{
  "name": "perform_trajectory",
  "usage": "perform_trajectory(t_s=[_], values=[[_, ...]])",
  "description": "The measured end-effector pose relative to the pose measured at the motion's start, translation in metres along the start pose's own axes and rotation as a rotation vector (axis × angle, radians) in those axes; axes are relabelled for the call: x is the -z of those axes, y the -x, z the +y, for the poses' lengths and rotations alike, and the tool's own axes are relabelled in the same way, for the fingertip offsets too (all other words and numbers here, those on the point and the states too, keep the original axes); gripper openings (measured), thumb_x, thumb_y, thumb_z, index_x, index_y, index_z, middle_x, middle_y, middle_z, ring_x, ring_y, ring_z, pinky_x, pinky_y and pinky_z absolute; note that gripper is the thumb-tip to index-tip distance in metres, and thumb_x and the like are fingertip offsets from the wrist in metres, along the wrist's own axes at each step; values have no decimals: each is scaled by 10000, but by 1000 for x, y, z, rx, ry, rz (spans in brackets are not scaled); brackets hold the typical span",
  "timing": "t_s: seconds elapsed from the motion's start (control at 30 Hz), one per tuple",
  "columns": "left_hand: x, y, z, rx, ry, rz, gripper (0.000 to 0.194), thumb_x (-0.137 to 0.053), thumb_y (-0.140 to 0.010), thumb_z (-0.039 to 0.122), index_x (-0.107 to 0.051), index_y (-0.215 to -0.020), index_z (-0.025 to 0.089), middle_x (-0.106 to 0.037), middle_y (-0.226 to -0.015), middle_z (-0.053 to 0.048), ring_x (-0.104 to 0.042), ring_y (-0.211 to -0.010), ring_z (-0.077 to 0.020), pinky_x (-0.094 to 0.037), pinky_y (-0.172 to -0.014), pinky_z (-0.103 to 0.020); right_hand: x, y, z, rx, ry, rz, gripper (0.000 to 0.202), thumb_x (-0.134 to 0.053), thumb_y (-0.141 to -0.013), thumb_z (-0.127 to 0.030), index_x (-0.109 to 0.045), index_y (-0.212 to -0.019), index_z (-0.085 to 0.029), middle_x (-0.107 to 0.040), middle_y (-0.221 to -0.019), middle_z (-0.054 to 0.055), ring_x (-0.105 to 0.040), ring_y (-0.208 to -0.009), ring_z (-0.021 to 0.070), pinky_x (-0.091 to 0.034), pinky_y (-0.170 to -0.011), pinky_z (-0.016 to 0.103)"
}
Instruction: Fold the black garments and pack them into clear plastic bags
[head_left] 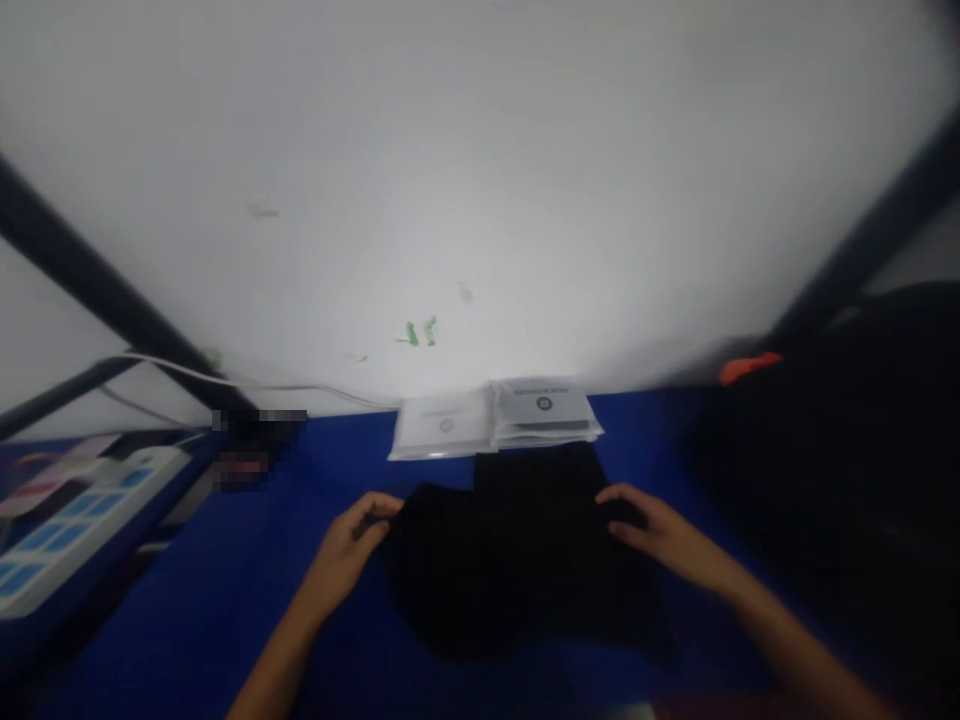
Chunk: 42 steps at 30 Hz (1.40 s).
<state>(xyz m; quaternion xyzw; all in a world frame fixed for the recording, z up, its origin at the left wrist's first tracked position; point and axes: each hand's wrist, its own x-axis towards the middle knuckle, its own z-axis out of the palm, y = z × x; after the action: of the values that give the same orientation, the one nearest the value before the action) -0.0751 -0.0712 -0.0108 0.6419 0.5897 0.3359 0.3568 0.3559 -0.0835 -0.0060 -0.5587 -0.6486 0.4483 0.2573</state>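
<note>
A black cloth [517, 550] lies spread on the blue table surface [337, 640]. At the cloth's upper left corner, my left hand [356, 545] pinches the edge between thumb and fingers. My right hand [649, 525] is at the right edge of the cloth, its thumb and fingers apart, with nothing visible between them. Just beyond the cloth lie two flat plastic packets side by side, a white one [442, 425] and a grey one [545, 408] with a dark round logo.
On the left are a white power strip [94, 525] with blue sockets and a white cable [247, 385]. A large black pile [840, 480] with an orange bit [750, 367] stands at the right. Behind rises a white wall [525, 200] between dark frame bars.
</note>
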Motion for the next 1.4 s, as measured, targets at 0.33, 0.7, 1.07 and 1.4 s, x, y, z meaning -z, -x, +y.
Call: perform_trajectory(t_s=[0.33,0.7,1.07,1.4], values=[[-67,-16,60,-559,-463,-326,555,-702,-788,324,-529,-1314,286,-546,-1341,-84,-488,-1240,-292,-383,-1067,-479,-2,10,-4,204,489,-110,444,-647,-807,-301,-582,-1245,-270,-464,-1411,100,-448,-1302,280,-357,-1104,444],[-67,-33,57,-535,-372,-372,124,-588,-891,226,-640,-1004,233,-656,-1128,-50,-593,-1070,-215,-455,-979,-373,7,9,-3,216,387,-31,215,-583,-841,-272,-661,-1040,-250,-588,-1313,97,-562,-1190,290,-420,-1040,454],[-55,-76,58,-276,-116,-526,144,-659,-819,334,-599,-824,203,-667,-898,3,-610,-848,-181,-464,-783,-285,23,-55,-2,278,260,202,249,-535,-898,-420,-653,-927,-203,-693,-853,36,-629,-779,223,-465,-701,322],[-76,-94,69,-223,-841,-174,197,-518,-919,295,-601,-980,127,-647,-988,-167,-599,-950,-315,-421,-824,-413,11,-85,9,-13,668,398,261,-492,-921,-387,-610,-1019,-176,-687,-884,103,-653,-788,271,-448,-646,332]])
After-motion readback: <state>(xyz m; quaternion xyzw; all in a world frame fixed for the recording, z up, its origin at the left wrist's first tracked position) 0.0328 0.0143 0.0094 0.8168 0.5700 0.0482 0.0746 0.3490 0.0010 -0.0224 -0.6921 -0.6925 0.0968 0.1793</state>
